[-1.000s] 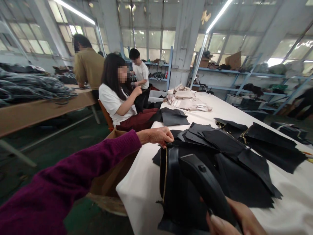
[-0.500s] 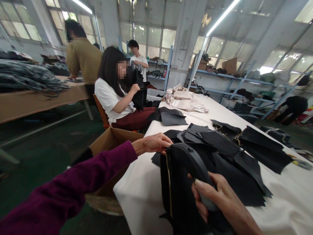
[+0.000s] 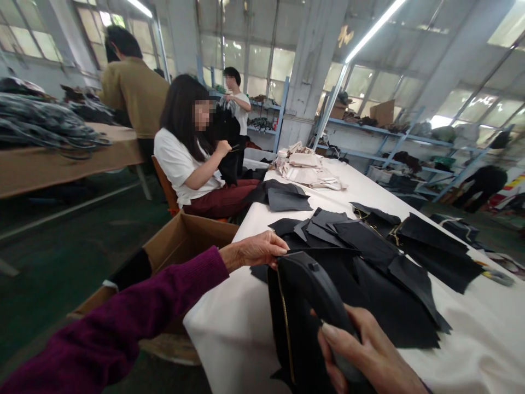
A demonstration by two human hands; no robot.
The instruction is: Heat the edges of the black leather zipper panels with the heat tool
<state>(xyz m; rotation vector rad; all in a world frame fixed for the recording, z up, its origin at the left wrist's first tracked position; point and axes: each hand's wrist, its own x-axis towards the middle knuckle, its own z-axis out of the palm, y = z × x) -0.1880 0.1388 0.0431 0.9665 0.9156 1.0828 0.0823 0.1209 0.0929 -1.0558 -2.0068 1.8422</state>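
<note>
My left hand (image 3: 260, 249) pinches the top corner of a black leather-like piece (image 3: 301, 328) with a gold zipper (image 3: 286, 317) running down it. In my right hand (image 3: 365, 345) is a long, smooth black handheld tool (image 3: 324, 284), slightly curved, with a small raised part on top; its exact kind I cannot tell. Its far end lies close to my left fingertips, over the piece's upper edge. The piece hangs down at the near side of the table, its lower part cut off by the frame. Flat black cut panels (image 3: 369, 273) lie just beyond.
The white-covered table (image 3: 233, 323) carries pale folded pieces (image 3: 303, 167) and more black zippered panels (image 3: 435, 243). An open cardboard box (image 3: 176, 241) stands left of it. A seated person (image 3: 188, 158) works at the far left corner; others stand behind. Scissors-like handles (image 3: 498, 276) lie right.
The view has shifted slightly. Both hands keep their holds, and the tool's tip sits a little lower by my left fingers. The seated person's raised hand has moved slightly.
</note>
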